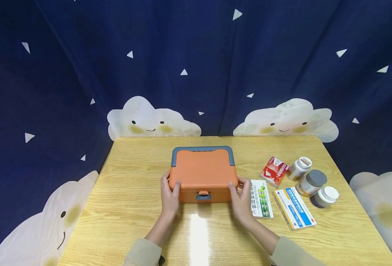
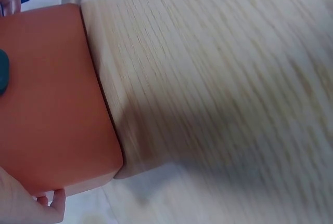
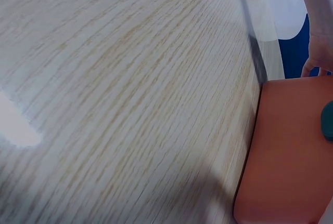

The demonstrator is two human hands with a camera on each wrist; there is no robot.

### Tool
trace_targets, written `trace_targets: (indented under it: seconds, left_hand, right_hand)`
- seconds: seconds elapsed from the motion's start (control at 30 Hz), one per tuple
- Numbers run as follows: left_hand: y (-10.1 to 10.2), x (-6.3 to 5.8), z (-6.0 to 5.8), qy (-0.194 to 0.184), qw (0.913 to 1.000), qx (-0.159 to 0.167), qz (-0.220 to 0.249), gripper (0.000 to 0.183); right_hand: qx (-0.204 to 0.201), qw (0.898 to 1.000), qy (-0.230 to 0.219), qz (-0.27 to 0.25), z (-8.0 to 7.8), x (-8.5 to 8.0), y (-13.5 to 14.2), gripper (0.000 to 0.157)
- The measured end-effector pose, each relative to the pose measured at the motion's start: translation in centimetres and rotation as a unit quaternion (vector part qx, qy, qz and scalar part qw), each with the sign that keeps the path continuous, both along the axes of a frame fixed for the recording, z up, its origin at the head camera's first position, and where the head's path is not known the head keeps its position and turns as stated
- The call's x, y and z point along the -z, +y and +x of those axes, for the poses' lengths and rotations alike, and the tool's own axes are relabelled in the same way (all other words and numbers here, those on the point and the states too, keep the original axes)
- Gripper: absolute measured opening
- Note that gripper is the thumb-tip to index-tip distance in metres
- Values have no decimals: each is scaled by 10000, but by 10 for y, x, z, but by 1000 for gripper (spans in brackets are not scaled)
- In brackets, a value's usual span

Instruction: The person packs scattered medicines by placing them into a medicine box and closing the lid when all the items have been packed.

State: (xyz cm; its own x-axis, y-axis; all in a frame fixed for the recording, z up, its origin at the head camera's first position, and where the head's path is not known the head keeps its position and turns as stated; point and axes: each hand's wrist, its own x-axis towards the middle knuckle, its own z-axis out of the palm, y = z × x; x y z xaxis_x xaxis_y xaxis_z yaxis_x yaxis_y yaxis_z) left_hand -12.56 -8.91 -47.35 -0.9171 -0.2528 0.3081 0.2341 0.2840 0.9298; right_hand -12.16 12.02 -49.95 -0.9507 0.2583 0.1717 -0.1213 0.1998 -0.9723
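An orange case [image 1: 202, 168] with a blue-grey handle [image 1: 202, 148] round its back edge lies on the wooden table, lid down. Its front latch [image 1: 203, 195] faces me. My left hand [image 1: 169, 194] grips the left end, thumb on the front corner and fingers along the side. At the other end my right hand [image 1: 242, 197] holds it the same way. In the left wrist view the case [image 2: 57, 99] fills the left edge, with left fingers [image 2: 58, 203] at its lower corner. The right wrist view shows the case [image 3: 291, 151] at lower right; the right hand is mostly hidden there.
Right of the case lie a green-and-white medicine box [image 1: 261, 199], a blue-and-white one [image 1: 295, 208] and a red one [image 1: 274, 171]. Beyond them stand a white-capped bottle [image 1: 299, 169], a grey-capped bottle [image 1: 311, 183] and another white-capped bottle [image 1: 324, 197]. A dark blue curtain [image 1: 202, 44] hangs behind.
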Motion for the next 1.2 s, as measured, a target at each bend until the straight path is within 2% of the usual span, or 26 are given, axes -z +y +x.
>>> trace_targets:
  seconds: [0.07,0.2,0.3,0.43,0.67,1.0,1.2]
  left_hand:
    - [1,0,1,34,10000,13,28,49]
    - [2,-1,2,55,10000,40,29,49]
    - [0,15,-3,93,10000,23,-6,50]
    - [-2,38,-10,94,9999,-11,-72,51]
    - [0,39,-6,138,9998,111,-15,52]
    - [3,40,-3,99,9998,153,4,52]
    - [3,39,-4,-28,9998,210,-18,51]
  right_hand:
    - [-5,10000,-2,-15,1,-1,1,37]
    - [5,10000,-50,-65,9,-19,-2,36]
    - [32,10000,-35,-68,10,-18,-1,36]
    - [57,10000,28,24,6,1,5,38]
    - [99,9998,124,101,10,2,8,37]
    - [116,9997,194,-125,15,1,11,36]
    - [100,9995,287,54,15,3,13,37]
